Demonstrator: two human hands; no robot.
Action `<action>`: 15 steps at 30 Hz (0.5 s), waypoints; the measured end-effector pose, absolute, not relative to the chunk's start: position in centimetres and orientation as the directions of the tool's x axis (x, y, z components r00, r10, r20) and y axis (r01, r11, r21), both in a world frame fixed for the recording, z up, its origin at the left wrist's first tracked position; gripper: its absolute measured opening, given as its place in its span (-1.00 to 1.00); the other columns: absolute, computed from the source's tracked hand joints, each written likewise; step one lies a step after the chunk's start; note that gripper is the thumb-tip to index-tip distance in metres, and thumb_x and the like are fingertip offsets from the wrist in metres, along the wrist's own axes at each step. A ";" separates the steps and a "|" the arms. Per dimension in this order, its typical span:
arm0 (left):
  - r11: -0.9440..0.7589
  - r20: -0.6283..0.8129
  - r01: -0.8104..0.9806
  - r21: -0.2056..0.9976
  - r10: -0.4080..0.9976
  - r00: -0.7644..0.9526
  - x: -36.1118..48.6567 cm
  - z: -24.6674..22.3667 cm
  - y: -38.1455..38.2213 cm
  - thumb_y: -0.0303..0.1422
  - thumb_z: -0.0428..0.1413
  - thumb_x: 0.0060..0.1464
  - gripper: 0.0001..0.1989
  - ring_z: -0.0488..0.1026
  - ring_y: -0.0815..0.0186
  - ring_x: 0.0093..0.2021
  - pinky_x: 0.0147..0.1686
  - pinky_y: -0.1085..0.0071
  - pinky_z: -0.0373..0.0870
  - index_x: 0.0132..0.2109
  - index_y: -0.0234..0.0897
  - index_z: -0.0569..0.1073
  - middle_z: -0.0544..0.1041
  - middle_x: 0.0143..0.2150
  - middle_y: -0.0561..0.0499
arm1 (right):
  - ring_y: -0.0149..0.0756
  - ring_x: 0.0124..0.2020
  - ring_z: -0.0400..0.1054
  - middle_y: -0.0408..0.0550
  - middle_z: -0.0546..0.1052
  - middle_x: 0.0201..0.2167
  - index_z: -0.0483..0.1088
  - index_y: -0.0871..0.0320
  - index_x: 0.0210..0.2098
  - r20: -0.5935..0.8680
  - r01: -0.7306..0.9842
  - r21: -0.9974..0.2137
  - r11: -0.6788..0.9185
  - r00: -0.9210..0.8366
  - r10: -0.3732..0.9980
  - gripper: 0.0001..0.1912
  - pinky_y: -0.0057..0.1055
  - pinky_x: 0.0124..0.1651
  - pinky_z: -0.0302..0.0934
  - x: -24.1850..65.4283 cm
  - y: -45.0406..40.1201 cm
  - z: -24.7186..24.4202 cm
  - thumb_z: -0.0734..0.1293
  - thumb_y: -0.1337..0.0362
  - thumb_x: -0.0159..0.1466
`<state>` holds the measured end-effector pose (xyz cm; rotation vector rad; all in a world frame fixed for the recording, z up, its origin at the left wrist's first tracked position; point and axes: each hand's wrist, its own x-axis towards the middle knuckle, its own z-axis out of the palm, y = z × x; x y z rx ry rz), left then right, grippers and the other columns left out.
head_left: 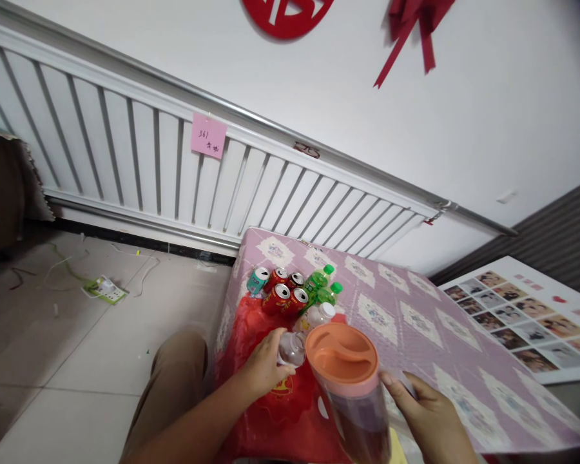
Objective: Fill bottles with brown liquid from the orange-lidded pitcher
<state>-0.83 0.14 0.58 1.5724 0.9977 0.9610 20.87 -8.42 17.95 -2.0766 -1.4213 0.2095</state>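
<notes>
gripping the pitcher (350,393) right now, by its handle in the right hand (430,412), out at the near edge of the table, with its orange lid (343,357) turned up to the camera and its see-through body looking dark inside; and over in the left hand (263,367), clasping a clear container (291,350) between thumb and fingers, right up by the lid, too close to tell whether touching. beneath the clear container, spotting a red covering (251,412) with a yellow print. just past that, coming to a clear bottle (314,317) with a white cap, then to 2 green bottles (318,281) with green caps, then to 5 cans (276,299) bunched alongside, 4 mostly red and 1 teal, all on a patterned pink-purple tablecloth (386,303). swinging left, passing a trousered leg (169,386) and reaching a power strip (107,290) on the tiled floor (53,354). up behind, meeting a white radiator (140,154) with a pink note (209,135) marked 361. higher, catching a red disc (287,26) and a red bow (418,26) on the wall. far right, finding a white board (526,316) covered in small photos.
</notes>
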 end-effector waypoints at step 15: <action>-0.158 0.100 0.144 0.977 0.933 0.345 -0.6 0.0 0.3 -0.50 0.30 -0.21 -0.17 0.29 0.08 0.21 0.22 0.16 0.17 0.23 -0.20 0.17 0.33 0.24 -0.17 | -0.33 -0.60 0.20 -0.20 0.32 -0.71 0.28 0.12 -0.72 0.255 0.802 -0.554 -0.223 0.418 0.872 -0.53 -0.47 -0.54 0.11 19.3 -8.5 19.0 0.32 -0.13 0.03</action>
